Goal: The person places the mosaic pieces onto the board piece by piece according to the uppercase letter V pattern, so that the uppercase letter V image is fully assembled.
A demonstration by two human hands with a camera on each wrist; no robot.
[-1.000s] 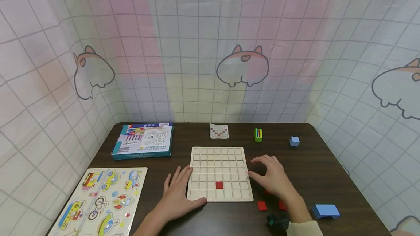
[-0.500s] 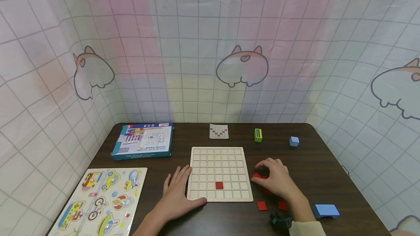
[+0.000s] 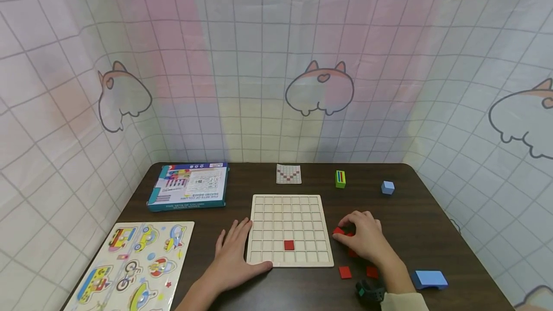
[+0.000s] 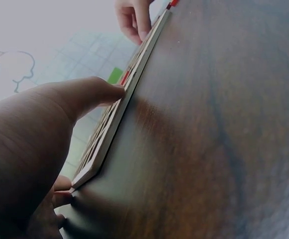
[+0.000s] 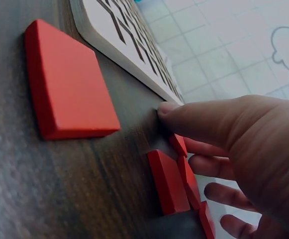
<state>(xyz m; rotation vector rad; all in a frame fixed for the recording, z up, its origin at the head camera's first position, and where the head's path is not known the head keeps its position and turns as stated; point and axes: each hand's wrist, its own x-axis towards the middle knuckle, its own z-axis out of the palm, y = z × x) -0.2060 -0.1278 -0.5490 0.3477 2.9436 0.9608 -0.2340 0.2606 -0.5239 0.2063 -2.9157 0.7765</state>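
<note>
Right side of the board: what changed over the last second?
The bare right hand moved slightly rightward and toward the person, away from the cream gridded board. A flat square red tile now shows between its thumb and forefinger; can't tell if it's pinched. Unchanged: the board, the red tile in its cell, and the bare left hand at the board's left and near edges.

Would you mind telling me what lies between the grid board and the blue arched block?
The head view shows red tiles nearer the grid board, then the right forearm nearer the blue arched block.
</note>
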